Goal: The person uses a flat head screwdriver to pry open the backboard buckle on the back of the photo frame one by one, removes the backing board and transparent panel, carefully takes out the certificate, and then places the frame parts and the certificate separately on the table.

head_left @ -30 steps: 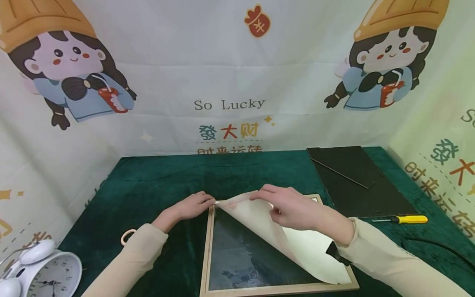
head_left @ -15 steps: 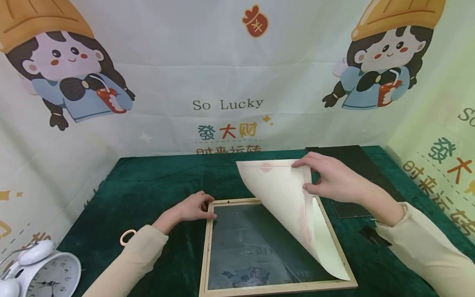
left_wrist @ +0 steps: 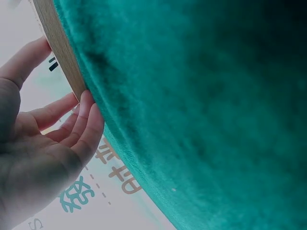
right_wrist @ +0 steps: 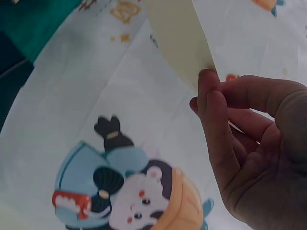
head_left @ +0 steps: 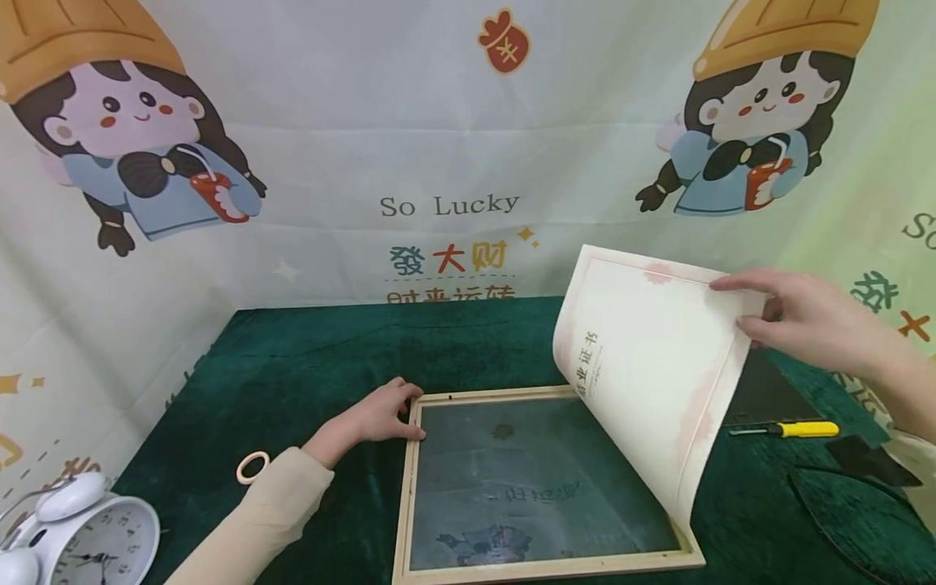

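Observation:
My right hand (head_left: 812, 313) pinches the upper right edge of a cream certificate (head_left: 651, 349) between thumb and fingers. The sheet stands raised and curved, its pink border and printed characters showing, its lower corner at the frame's near right corner. In the right wrist view only a strip of the certificate (right_wrist: 180, 40) shows above the fingertips. Below lies a light wooden picture frame (head_left: 548, 565) around a dark, glossy pane (head_left: 526, 471). My left hand (head_left: 376, 414) grips the frame's far left corner, thumb on the left side, fingers round the corner, as the left wrist view also shows.
A black board (head_left: 768, 394) lies at the right behind the certificate, partly hidden. Near it are a yellow-handled screwdriver (head_left: 808, 429) and a thin dark cable (head_left: 812, 512). A white alarm clock (head_left: 102, 536) stands front left, with a wooden ring (head_left: 252, 468) beyond it.
My right hand has lifted the certificate up and to the right, peeling it off the pane and uncovering more of it. My left hand has stayed at the frame's corner.

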{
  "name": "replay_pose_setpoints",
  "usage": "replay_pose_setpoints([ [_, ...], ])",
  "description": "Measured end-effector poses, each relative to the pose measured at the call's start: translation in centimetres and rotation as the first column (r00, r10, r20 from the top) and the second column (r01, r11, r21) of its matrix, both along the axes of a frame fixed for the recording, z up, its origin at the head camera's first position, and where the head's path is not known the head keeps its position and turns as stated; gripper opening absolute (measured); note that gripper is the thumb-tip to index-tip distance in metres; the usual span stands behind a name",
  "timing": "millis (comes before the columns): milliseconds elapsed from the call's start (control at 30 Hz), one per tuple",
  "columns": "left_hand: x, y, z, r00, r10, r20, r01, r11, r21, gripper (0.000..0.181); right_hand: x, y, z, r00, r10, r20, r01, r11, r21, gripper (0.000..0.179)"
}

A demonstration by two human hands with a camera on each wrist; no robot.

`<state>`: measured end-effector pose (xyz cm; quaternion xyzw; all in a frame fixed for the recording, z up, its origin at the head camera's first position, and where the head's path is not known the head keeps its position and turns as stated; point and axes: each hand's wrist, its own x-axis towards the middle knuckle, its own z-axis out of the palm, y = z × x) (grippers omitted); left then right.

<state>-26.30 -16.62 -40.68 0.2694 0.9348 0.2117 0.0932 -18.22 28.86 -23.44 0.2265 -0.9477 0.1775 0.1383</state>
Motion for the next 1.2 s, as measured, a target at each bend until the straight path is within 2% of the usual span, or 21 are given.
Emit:
replay_pose_setpoints([
  [100,0.0,0.0,0.1,1.000,0.001,-0.001,-0.001,1.000,-0.004,0.055,0.7,1.6,0.4,0.997,-0.078,-0.011,0.078,0.997,0.008,0.040],
  [233,0.0,0.0,0.1,1.000,-0.002,0.001,0.002,1.000,-0.004,0.055,1.5,3.7,0.6,0.990,-0.134,-0.040,0.130,0.989,-0.075,0.043],
  [300,0.1,0.0,0.1,1.000,-0.004,0.001,0.004,1.000,-0.005,0.054,1.7,4.9,0.5,0.985,-0.166,-0.053,0.157,0.977,-0.145,0.044],
  [433,0.1,0.1,0.1,1.000,-0.003,-0.005,0.003,1.000,-0.008,0.053,1.6,7.4,-0.1,0.956,-0.268,-0.121,0.234,0.943,-0.238,0.058],
  [500,0.2,0.1,0.1,1.000,-0.004,-0.007,0.004,1.000,-0.007,0.052,0.7,9.4,-0.6,0.951,-0.288,-0.111,0.252,0.932,-0.260,0.059],
  [567,0.3,0.2,0.1,1.000,-0.006,-0.008,0.006,1.000,-0.007,0.051,-1.1,12.5,-1.9,0.957,-0.273,-0.093,0.234,0.924,-0.302,0.063],
  [700,0.4,0.3,0.2,1.000,-0.009,-0.011,0.009,1.000,-0.007,0.050,-5.7,19.7,-5.7,0.966,-0.254,-0.045,0.220,0.903,-0.370,0.066],
  [733,0.4,0.3,0.2,1.000,-0.010,-0.014,0.010,1.000,-0.009,0.050,-6.3,20.7,-6.7,0.962,-0.265,-0.067,0.219,0.894,-0.391,0.065],
  [800,0.4,0.3,0.3,1.000,-0.018,-0.018,0.017,1.000,-0.010,0.050,-6.2,19.9,-7.1,0.957,-0.290,-0.031,0.244,0.854,-0.460,0.059],
  [833,0.4,0.2,0.3,1.000,-0.019,-0.016,0.019,1.000,-0.010,0.050,-6.0,19.1,-7.2,0.972,-0.234,-0.023,0.182,0.812,-0.554,0.055],
  [867,0.5,0.2,0.3,1.000,-0.023,-0.014,0.023,1.000,-0.008,0.050,-5.2,17.4,-6.9,0.978,-0.208,-0.003,0.160,0.764,-0.625,0.051],
  [900,0.5,0.2,0.3,1.000,-0.028,-0.012,0.028,1.000,-0.006,0.050,-4.4,15.5,-6.6,0.985,-0.171,0.008,0.126,0.694,-0.709,0.047],
  [967,0.5,0.2,0.2,0.999,-0.040,-0.006,0.040,0.999,0.001,0.051,-2.7,11.5,-5.9,0.997,-0.069,0.039,0.068,0.492,-0.868,0.039],
  [1033,0.6,0.2,0.1,0.999,-0.046,-0.003,0.046,0.999,0.005,0.051,-1.7,8.6,-5.8,0.999,-0.008,0.054,0.053,0.334,-0.941,0.033],
  [1067,0.6,0.2,0.1,0.999,-0.049,-0.004,0.049,0.999,0.006,0.051,-1.2,7.1,-5.7,0.994,-0.028,0.106,0.109,0.296,-0.949,0.031],
  [1133,0.7,0.3,0.1,0.999,-0.051,-0.009,0.051,0.999,0.002,0.051,-1.2,5.5,-6.3,0.985,-0.006,0.170,0.168,0.204,-0.965,0.027],
  [1200,0.9,0.4,0.1,0.999,-0.048,-0.014,0.048,0.999,-0.006,0.051,-1.7,4.4,-7.2,0.969,0.032,0.243,0.236,0.145,-0.961,0.028],
])
